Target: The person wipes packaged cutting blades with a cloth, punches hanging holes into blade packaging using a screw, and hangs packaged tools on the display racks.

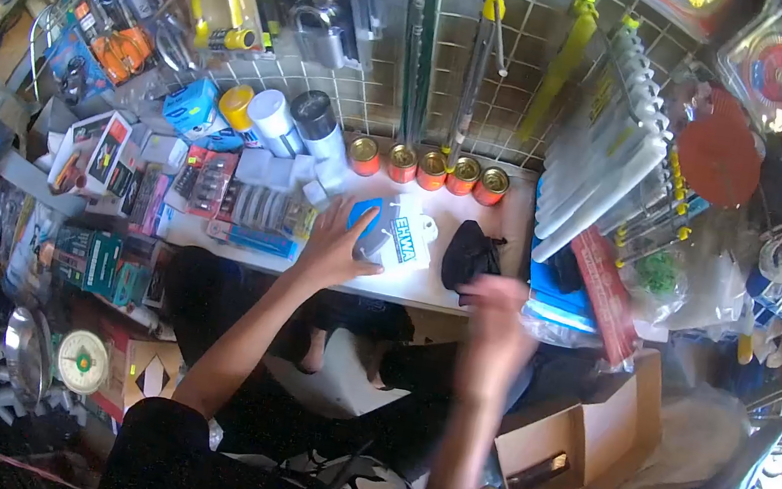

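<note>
My left hand (338,245) is over the white tabletop, thumb and fingers spanning the left side of a flat blue-and-white packet printed EHWA (402,238). The packet's white end, with a hanging hole, points away to the right. What is inside it I cannot make out. My right hand (499,311) is smeared by motion at the table's front right edge. Just beyond it lies a crumpled black pouch or cloth (472,257). The blur hides whether the fingers touch it or hold anything.
Several small orange-red tins (432,172) line the table's back edge. Spray cans (276,121) and boxed goods stand at the left. Plastic sleeves (606,155) hang at the right. Below them sits an open cardboard box (601,428) with a dark item. A dial scale (83,361) is lower left.
</note>
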A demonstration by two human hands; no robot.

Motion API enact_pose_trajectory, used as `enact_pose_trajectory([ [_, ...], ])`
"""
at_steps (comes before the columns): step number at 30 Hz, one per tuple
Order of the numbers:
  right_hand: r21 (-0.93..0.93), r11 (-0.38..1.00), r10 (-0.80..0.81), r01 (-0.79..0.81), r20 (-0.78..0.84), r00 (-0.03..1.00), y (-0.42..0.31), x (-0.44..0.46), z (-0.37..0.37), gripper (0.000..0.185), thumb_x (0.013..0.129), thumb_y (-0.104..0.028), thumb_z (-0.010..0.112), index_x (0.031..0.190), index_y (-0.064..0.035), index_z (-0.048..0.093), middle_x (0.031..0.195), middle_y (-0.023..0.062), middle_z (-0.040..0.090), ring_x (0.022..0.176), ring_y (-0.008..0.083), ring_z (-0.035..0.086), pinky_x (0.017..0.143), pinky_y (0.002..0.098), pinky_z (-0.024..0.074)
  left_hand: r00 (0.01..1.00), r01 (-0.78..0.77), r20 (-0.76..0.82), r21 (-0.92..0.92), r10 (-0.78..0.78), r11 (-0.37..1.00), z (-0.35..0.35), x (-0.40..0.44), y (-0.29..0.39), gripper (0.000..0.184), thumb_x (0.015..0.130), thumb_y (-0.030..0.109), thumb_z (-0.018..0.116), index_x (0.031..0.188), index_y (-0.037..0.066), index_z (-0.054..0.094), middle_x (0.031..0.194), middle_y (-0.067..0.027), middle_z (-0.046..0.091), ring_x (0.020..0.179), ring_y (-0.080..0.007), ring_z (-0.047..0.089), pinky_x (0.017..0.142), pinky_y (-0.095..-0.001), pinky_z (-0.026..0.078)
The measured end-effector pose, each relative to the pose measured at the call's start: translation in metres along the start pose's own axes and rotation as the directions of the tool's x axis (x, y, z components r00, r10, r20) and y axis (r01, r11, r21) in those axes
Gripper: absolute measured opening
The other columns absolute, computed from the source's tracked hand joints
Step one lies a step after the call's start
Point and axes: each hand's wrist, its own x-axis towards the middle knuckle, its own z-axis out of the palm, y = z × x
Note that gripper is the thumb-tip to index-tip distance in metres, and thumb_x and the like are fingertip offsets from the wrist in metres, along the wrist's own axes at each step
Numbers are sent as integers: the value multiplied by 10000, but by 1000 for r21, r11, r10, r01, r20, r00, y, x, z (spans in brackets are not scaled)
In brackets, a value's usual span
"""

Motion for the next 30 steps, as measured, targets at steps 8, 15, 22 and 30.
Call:
enact_pose_trajectory([
  [8,-141,913,407,-383,237,882,108,-18,62,549,1004,-296,577,1344,124,479,1167,200,659,1004,209,658,854,314,512,988,39,143,82,-50,996,-2,9,10,1016,647,384,888,1453,82,347,1330,-227,463,1265,-433,437,1005,-529,419],
  [15,-187,890,450,-416,212,868,124,-5,58,594,965,-255,619,1395,111,434,1188,205,654,986,231,664,817,335,526,956,286,65,2,-285,958,2,12,19,894,684,268,869,1395,67,367,1287,-211,514,1186,-410,497,979,-502,428],
  [22,-237,954,194,-184,18,981,117,-13,54,415,954,-116,621,1306,59,487,1090,143,663,904,192,650,774,318,530,985,68,-139,-249,-106,966,9,-10,35,656,751,139,813,1282,5,452,1175,-216,552,1106,-374,551,950,-457,468],
  [30,228,966,81,-120,175,981,-7,-14,-30,373,1032,-112,483,1369,-2,371,1096,136,585,810,209,669,721,380,630,961,269,277,-934,-1,237,-59,-19,140,418,912,16,648,1296,-34,490,1196,-115,599,1080,-190,598,951,-334,485],
])
